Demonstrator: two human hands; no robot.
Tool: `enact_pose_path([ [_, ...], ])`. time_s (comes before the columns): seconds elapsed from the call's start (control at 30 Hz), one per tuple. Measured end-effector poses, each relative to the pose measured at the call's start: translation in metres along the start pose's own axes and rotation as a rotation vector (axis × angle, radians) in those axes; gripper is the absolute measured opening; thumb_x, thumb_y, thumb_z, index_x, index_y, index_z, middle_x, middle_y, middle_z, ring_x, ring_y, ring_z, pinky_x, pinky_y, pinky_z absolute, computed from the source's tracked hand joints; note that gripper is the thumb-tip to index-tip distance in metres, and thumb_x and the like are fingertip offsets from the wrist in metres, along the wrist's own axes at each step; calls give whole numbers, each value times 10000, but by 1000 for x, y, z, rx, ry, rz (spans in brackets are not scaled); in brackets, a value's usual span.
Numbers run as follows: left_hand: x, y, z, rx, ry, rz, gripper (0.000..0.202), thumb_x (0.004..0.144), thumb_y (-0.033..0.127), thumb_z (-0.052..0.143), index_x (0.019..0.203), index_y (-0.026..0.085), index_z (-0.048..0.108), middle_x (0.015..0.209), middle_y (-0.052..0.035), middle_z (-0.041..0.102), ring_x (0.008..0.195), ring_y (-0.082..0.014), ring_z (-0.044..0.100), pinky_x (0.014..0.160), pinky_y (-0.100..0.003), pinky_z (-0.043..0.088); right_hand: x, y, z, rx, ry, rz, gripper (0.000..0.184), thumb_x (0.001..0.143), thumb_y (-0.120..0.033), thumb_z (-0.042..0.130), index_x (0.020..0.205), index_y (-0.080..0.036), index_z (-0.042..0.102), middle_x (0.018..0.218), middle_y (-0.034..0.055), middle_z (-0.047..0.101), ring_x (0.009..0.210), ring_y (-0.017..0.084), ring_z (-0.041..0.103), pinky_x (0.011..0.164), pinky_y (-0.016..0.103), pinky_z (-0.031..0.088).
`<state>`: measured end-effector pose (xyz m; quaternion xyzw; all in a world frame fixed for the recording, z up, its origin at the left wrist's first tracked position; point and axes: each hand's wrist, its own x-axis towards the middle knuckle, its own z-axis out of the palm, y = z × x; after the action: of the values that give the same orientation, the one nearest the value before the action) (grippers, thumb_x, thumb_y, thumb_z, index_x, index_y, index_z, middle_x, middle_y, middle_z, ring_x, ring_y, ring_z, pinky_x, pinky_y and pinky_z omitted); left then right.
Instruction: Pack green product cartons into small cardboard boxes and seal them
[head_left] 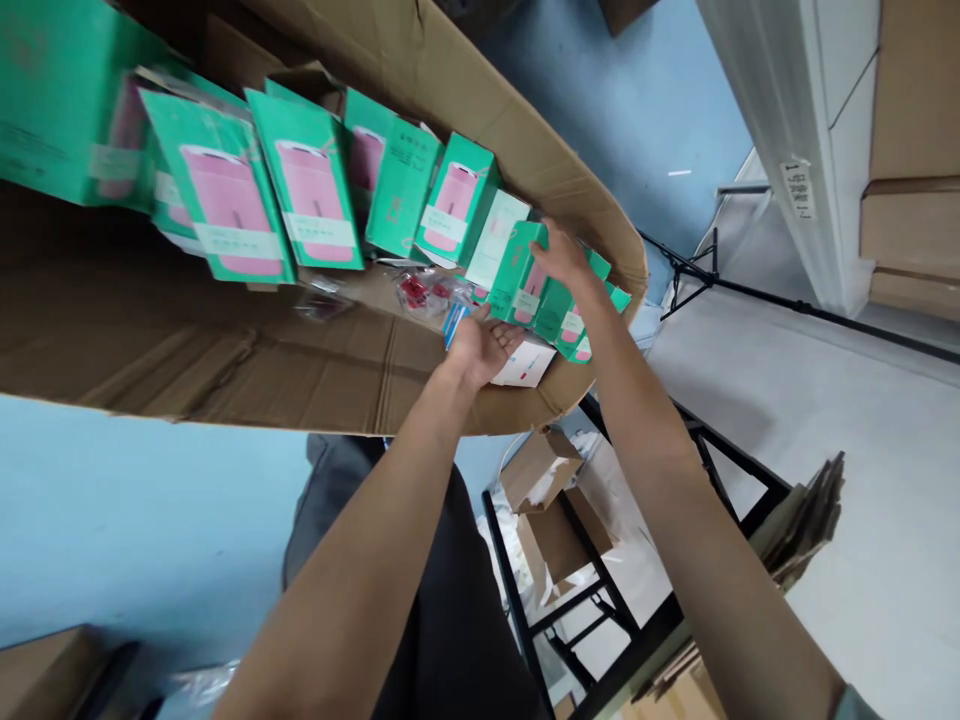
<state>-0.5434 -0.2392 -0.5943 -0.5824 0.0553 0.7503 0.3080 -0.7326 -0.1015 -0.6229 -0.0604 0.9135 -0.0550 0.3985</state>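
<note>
My right hand point(562, 255) grips the top of a green box point(519, 272) printed with a pink cup-like item, near the right end of a large cardboard carton. Palm up, my left hand point(484, 348) lies at the lower end of that box, its fingers extended; whether it bears any weight I cannot tell. Beneath the left hand shows a white box point(527, 362). More green boxes point(574, 318) sit under my right forearm. A pale box point(496, 238) stands just left of the gripped one.
The cardboard carton point(315, 360) holds a row of several green boxes point(319, 185) and a clear bag with red items point(424, 292). Black metal table frames point(585, 580) stand at right, with small open cartons point(562, 530) below. Flattened cardboard point(806, 520) juts out at lower right.
</note>
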Motion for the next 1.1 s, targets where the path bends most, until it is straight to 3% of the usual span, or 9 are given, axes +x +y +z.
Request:
enact_pose_path([
  [0.1,-27,-4,-13,-29,50,12,432,1171,436,539,1485,181,691,1307,-183,778,1175,-270,804,1034,-368,709,-22,-12,0,75,23,-46,478,1080,-210,695,1543,-91,674,1616,230,684,1609,330,613,1433,559,399],
  [0.2,-70,-7,-31,-72,94,53,392,1189,478,493,1385,211,703,1282,-162,758,1117,-248,794,986,-354,709,-70,-38,-3,180,92,-99,421,1060,-206,725,1474,-129,696,1545,200,689,1565,344,619,1414,581,415],
  [0.37,-171,-9,-62,16,197,60,353,1199,435,482,1330,181,690,1242,-159,733,1075,-231,789,934,-321,685,-204,-113,-29,298,207,-95,442,1099,-215,650,1540,-182,665,1539,187,671,1533,337,637,1351,460,499],
  [0.53,-280,-19,-77,150,245,142,267,1201,286,461,1144,197,706,1070,-81,767,906,-177,777,884,-291,658,-351,-180,-61,396,383,-36,447,1121,-297,635,1554,-194,670,1596,199,661,1599,356,600,1399,503,474],
  [0.7,-380,-49,-69,331,202,255,208,1150,224,577,1015,226,735,930,-25,787,822,-160,758,930,-287,637,-471,-211,-95,547,572,60,479,1103,-339,641,1553,-182,682,1625,240,663,1626,383,602,1386,565,512],
  [0.9,-476,-100,-42,633,-15,272,269,1192,381,573,1130,247,798,1204,-74,849,1056,-209,825,1023,-338,644,-613,-211,-129,741,884,179,486,1085,-422,653,1529,-237,713,1606,237,674,1620,403,621,1375,619,537],
  [1.0,-510,-129,-25,818,-88,298,362,1191,515,573,1157,239,805,1277,-106,840,1151,-242,819,1008,-347,652,-690,-201,-129,818,1043,276,504,1064,-476,689,1531,-290,732,1570,216,689,1597,410,642,1364,629,554],
  [1.1,-537,-169,-11,1029,-185,385,413,1152,591,622,1134,223,809,1242,-131,846,1226,-288,809,1031,-382,658,-769,-191,-107,895,1232,439,439,1037,-520,731,1442,-355,776,1469,184,724,1516,414,699,1330,642,588],
])
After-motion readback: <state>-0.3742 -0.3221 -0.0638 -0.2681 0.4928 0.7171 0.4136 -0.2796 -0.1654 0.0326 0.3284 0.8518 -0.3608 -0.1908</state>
